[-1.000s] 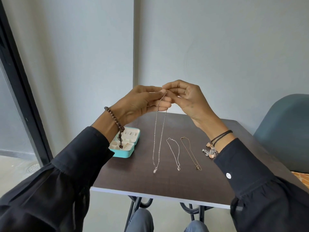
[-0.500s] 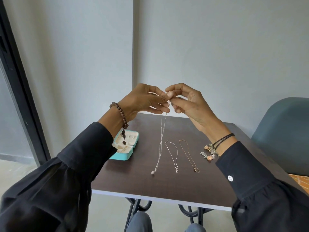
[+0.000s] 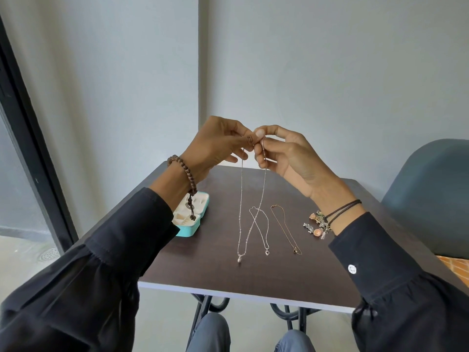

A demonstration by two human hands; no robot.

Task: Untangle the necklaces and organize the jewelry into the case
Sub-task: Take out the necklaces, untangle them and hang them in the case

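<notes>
Hands [image 3: 212, 148] [image 3: 294, 161] pinch a chain [image 3: 241, 189] — silver necklace [image 3: 262, 235], gold necklace [image 3: 284, 229], charms [image 3: 317, 224], case [image 3: 189, 231] nearby.

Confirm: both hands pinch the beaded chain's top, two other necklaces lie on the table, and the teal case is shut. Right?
No: the case is open, its cream compartments showing in the head view. The rest holds: the left hand and right hand pinch the chain at its top, and a silver necklace and a gold necklace lie on the table.
</notes>
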